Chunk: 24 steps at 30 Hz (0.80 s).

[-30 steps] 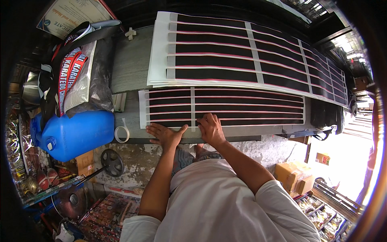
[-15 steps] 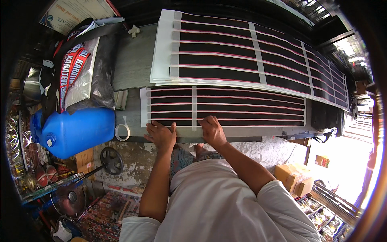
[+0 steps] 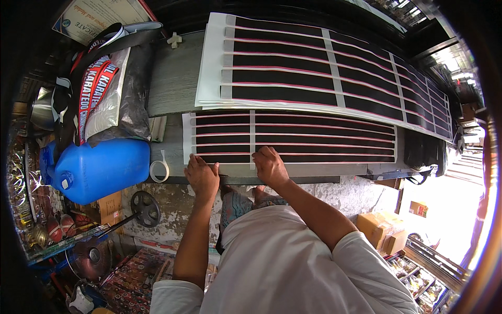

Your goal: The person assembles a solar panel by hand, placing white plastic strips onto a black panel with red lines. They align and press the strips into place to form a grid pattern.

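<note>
A white sheet with long black bands and thin red-and-white lines lies along the front of the grey table. A pale tape strip crosses it from back to front, left of its middle. My left hand rests at the sheet's front left corner, its fingers apart and touching the edge. My right hand is on the sheet's front edge beside the strip, with fingers bent together. Whatever those fingertips may pinch is hidden. To the left of my left hand lies a roll of white tape.
Behind, a raised stack of larger banded sheets overlaps the near sheet's back edge. A blue jerrycan and a plastic bag with printed ribbons stand at the left. A cardboard box sits below right.
My left hand has shifted slightly left and its fingers have drawn toward the sheet's corner. My right hand has slid a little left, closer to the tape strip, with its fingers more curled.
</note>
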Motion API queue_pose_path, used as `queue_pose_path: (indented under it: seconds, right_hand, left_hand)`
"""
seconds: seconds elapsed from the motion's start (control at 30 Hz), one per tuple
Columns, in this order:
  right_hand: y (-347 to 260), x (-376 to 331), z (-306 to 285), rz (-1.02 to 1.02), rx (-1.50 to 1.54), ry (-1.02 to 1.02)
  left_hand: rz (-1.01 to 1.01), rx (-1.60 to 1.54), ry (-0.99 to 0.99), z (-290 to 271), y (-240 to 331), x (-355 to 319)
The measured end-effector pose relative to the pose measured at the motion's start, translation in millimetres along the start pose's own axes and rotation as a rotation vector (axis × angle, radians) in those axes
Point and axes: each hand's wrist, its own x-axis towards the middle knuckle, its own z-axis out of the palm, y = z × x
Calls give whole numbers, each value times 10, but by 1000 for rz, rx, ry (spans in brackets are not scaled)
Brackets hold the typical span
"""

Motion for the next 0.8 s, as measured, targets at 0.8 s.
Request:
queue_pose_path:
  seconds: [0.8]
  right_hand:
    - [66, 78, 182, -55, -109, -128]
  left_hand:
    - [107, -171, 70, -55, -146, 7]
